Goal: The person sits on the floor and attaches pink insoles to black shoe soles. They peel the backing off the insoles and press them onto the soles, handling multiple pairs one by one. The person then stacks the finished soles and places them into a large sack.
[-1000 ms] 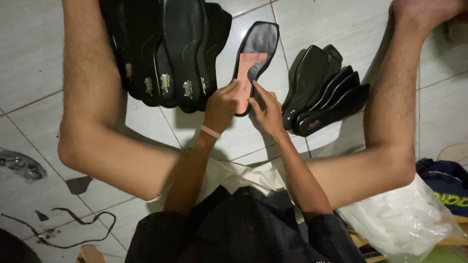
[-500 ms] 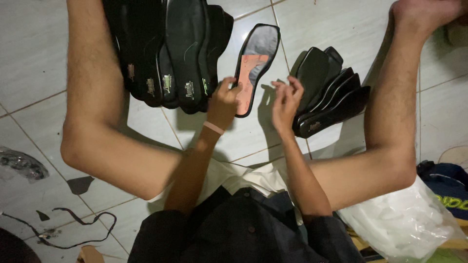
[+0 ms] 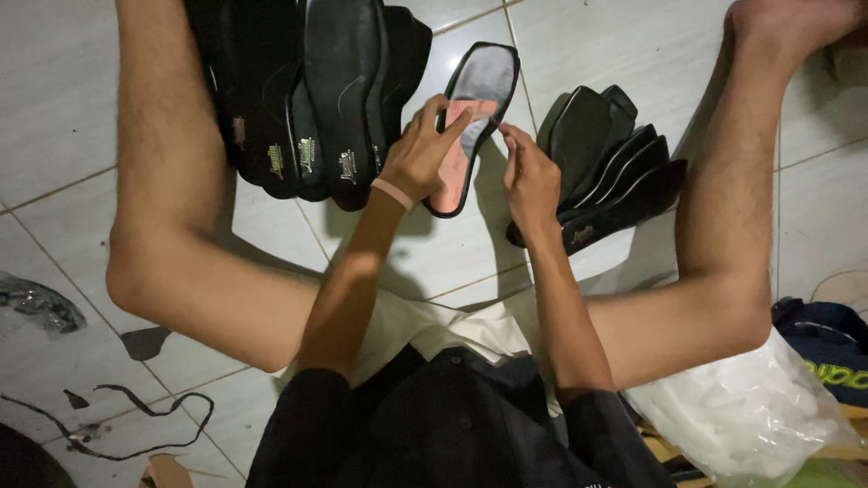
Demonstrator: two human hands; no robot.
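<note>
Left hand (image 3: 418, 155) grips insole (image 3: 470, 126); right hand (image 3: 529, 176), away half a second ago, is back pinching its edge, right of the sole stack (image 3: 312, 90): handling resumes

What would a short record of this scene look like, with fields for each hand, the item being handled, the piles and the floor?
Left hand: left hand grips the shoe insole along its left edge.
Right hand: right hand pinches at the insole's right edge, fingertips by the pink patch.
Item: black-rimmed insole, grey at the top, pink in the middle, tilted above the floor.
Left pile: stack of black soles by the left leg.
Right pile: fanned black soles by the right leg.
Floor: pale tiled floor; white plastic bag at lower right.
</note>
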